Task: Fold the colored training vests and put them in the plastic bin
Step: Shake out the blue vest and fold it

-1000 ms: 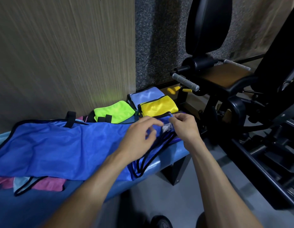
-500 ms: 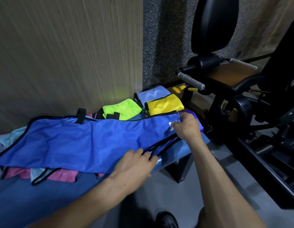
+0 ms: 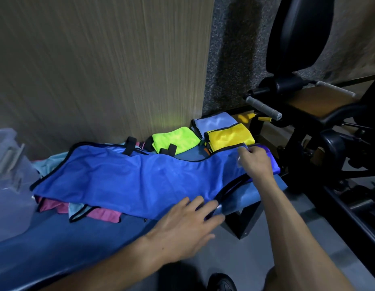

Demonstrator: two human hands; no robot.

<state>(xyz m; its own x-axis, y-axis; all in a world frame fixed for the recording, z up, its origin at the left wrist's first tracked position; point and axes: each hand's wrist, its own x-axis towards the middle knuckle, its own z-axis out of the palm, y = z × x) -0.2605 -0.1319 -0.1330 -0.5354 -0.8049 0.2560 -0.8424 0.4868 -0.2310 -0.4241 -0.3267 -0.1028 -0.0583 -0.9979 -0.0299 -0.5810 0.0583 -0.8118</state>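
The blue vest [image 3: 127, 181] lies spread along the blue surface [image 3: 56, 244] over pink and light-blue vests. My left hand [image 3: 186, 225] rests flat on its near edge, fingers spread; my right hand [image 3: 256, 162] pinches the far corner — beside 3 folded vests. The plastic bin [image 3: 8, 181] stands at the left.

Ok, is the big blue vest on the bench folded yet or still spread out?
Spread out. The blue vest lies flat along the bench; the right hand pinches its far corner, and the left hand rests on its near edge.
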